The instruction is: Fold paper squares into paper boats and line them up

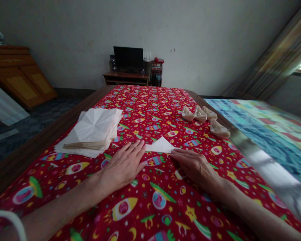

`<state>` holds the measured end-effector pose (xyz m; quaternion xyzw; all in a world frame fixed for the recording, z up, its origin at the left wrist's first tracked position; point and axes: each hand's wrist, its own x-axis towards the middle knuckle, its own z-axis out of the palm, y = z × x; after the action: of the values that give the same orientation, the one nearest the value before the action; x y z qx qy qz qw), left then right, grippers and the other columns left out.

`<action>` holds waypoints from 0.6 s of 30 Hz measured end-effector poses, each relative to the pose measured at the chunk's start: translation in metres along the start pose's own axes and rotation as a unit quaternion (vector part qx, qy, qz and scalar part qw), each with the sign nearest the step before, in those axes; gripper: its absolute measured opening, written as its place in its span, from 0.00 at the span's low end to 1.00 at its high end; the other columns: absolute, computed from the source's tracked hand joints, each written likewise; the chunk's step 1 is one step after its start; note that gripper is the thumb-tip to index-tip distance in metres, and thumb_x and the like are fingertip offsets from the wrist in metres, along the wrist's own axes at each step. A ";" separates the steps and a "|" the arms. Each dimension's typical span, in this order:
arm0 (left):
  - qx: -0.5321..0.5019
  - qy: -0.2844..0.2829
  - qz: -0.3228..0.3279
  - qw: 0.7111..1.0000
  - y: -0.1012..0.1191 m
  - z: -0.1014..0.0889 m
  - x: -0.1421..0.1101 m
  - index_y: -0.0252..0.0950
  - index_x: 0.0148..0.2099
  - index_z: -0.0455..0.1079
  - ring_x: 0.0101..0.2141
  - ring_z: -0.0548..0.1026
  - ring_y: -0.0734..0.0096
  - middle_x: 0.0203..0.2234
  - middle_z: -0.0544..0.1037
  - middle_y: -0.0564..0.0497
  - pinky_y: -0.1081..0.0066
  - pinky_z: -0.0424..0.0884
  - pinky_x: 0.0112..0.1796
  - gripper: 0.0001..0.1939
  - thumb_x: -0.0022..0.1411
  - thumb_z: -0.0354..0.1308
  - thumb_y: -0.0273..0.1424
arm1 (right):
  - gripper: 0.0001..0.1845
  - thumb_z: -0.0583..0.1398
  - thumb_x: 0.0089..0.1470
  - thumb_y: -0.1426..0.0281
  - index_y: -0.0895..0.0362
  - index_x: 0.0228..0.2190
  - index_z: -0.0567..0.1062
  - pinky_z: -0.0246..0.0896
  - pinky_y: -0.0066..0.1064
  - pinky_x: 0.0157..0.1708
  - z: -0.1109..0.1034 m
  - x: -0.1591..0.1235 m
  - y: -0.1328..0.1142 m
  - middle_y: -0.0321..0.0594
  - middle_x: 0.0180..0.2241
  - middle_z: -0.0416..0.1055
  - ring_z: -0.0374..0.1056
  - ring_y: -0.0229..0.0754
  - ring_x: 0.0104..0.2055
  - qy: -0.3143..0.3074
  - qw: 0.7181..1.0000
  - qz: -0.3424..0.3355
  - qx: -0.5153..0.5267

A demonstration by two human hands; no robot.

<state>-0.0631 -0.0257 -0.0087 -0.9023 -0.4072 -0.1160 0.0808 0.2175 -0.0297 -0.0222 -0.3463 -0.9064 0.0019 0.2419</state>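
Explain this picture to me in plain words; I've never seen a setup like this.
There is no machine here, just one person's two bare hands. The single picture comes from a camera on that person's head, looking forward and down. A red patterned cloth covers much of the table. On it lie a stack of creased pale papers at left and four small folded paper shapes at right. Between the hands is a folded white paper: the left hand lies flat over one end, the right hand touches the other. Whether the right one grips is hidden.
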 end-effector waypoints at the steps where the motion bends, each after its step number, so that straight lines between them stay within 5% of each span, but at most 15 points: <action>1: 0.000 0.011 -0.008 1.000 0.000 0.000 0.001 0.28 0.58 0.64 0.58 0.63 0.55 0.58 0.65 0.38 0.55 0.58 0.57 0.22 0.67 0.46 0.36 | 0.20 0.55 0.55 0.74 0.55 0.50 0.70 0.66 0.38 0.50 0.000 0.003 0.001 0.46 0.49 0.72 0.69 0.47 0.50 -0.001 1.000 -0.007 -0.005; 10: -0.055 0.090 -0.046 0.993 -0.020 0.013 0.009 0.32 0.53 0.70 0.51 0.72 0.63 0.51 0.74 0.44 0.61 0.68 0.53 0.17 0.66 0.47 0.28 | 0.10 0.52 0.61 0.72 0.56 0.36 0.74 0.67 0.34 0.41 -0.003 0.050 -0.003 0.44 0.38 0.75 0.69 0.44 0.45 -0.055 0.997 -0.014 -0.054; 18: -0.073 0.089 -0.035 0.993 -0.023 0.016 0.009 0.31 0.53 0.70 0.52 0.70 0.62 0.51 0.74 0.43 0.59 0.67 0.54 0.17 0.65 0.47 0.26 | 0.10 0.51 0.62 0.72 0.54 0.38 0.73 0.66 0.33 0.40 0.003 0.046 0.009 0.44 0.39 0.74 0.68 0.43 0.43 -0.028 0.999 -0.017 -0.014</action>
<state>-0.0725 -0.0009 -0.0203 -0.8772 -0.4197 -0.2285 0.0464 0.1918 0.0068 -0.0064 -0.3344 -0.9184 -0.0051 0.2114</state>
